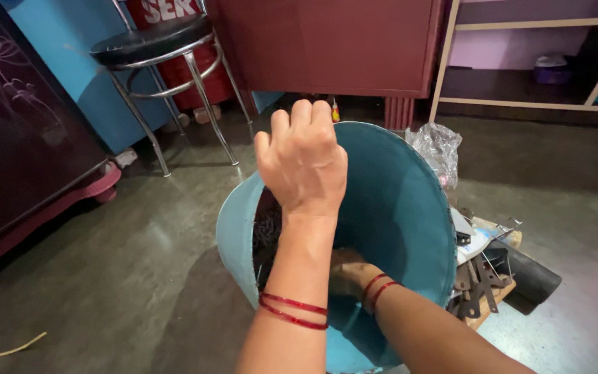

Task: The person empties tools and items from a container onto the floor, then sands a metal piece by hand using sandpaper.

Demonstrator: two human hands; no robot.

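Teal drum (396, 208) tilted on floor (105, 277), mouth toward person. Left hand (304, 163) above far rim, fingers curled shut, seemingly pinching something thin, unclear what. Right hand (347, 271) deep inside, near dark tangle (266, 232) at left wall; grip not visible. Best keep drum steady, wrists clear of rim edge. Tools (479, 277) lie just right of drum.

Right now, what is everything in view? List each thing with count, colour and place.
Drum: one, teal, centre floor, tilted.
Stool: one, black seat, chrome legs, upper left.
Cabinet: one, dark maroon, left.
Plastic bag: one, clear, behind drum.
Metal pieces: several, dark, on wooden board at right.
Shelf unit: one, pale frame, upper right.
Left hand: raised over drum rim, red bangles on wrist.
Right hand: inside drum, red bangles on wrist.
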